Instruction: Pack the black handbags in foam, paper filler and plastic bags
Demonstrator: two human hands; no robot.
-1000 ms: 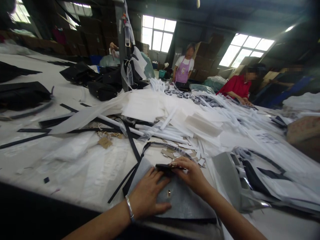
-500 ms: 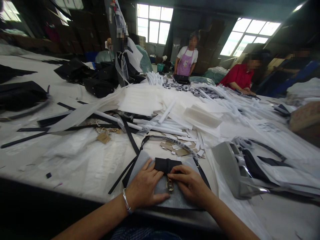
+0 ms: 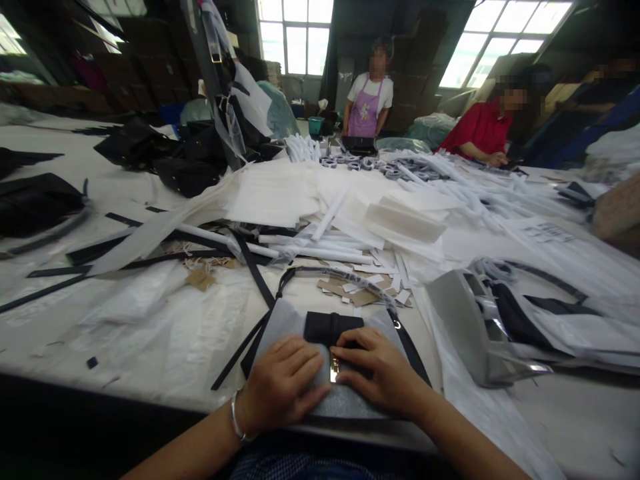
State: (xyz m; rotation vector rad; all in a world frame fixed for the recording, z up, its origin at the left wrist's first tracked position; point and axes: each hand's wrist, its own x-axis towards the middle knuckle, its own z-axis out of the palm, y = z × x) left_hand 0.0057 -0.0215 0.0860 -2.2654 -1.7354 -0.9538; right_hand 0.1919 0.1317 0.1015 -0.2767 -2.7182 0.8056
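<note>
since a second ago the flap (image 3: 333, 327) has come down over the bag (image 3: 350, 400), and both hands have drawn in to the clasp (image 3: 334, 368). the bag lies flat at the middle of the near edge of the bench (image 3: 115, 177). left hand (image 3: 283, 383): flat, pressing the bag, gripping nothing. right hand (image 3: 377, 373): fingers bent on the flap just beside the clasp; cannot tell if they pinch it.

risk, as judged: the bag reaches the near edge and could slide off under the push; the clasp could seat crooked if the flap shifts.

the strap (image 3: 278, 287) loops out around the card scraps (image 3: 350, 291), so a tug would drag them. a silver bag (image 3: 460, 327) lies near on the right. a person in an apron (image 3: 367, 110) and a person in red (image 3: 477, 127) work at the far edge.
</note>
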